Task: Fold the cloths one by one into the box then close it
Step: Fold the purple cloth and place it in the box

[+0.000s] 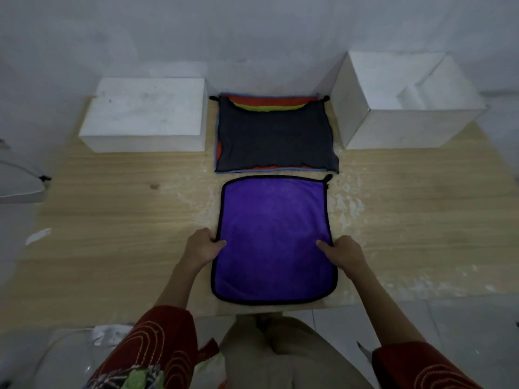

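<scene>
Two hands nearest the lens: grasping what, asks the desk.

"From dark red sleeves [165, 341] stitched in orange, both reach to one square, plush purple cloth [273, 248] edged in black. It lies spread flat at the near edge of a pale wood-grain table [112, 220]. The left hand [203, 247] pinches the cloth's left edge, thumb on top. The right hand [341, 252] pinches the right edge the same way."

And beyond it?

"Just past the cloth's far edge, not touching it, lies a flat pile of cloths [273, 138]. A dark grey one is on top, with orange, yellow-green and a blue trim showing beneath. Left of the pile stands a closed white rectangular box [146, 113]. Right of the pile is a larger white box, open at the top [404, 108]. Both boxes sit near the table's far edge, before a grey-white wall [252, 37]."
</scene>
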